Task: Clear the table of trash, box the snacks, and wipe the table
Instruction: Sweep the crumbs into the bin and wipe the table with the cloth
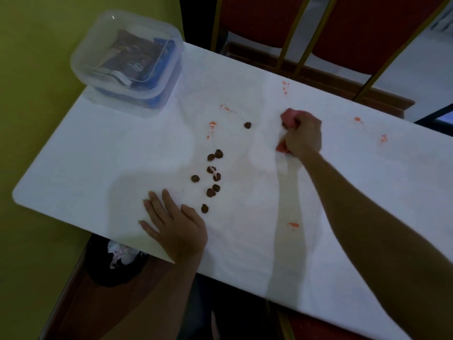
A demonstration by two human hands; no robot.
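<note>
On the white table (98, 163) lie several small brown snack pieces (213, 173) in a loose row near the middle, and one more (247, 125) farther back. Orange smears (212, 124) dot the surface. My right hand (302, 134) is closed around a pink cloth (289, 117), pressed on the table right of the pieces. My left hand (175, 224) lies flat, fingers apart, at the near edge, just left of the nearest piece. A clear plastic box (127, 62) with snack packets inside stands at the far left corner.
A black bin (117, 261) with crumpled paper sits on the floor under the near table edge. Two red chairs (318, 25) stand beyond the far edge. A yellow-green wall (31, 94) runs along the left.
</note>
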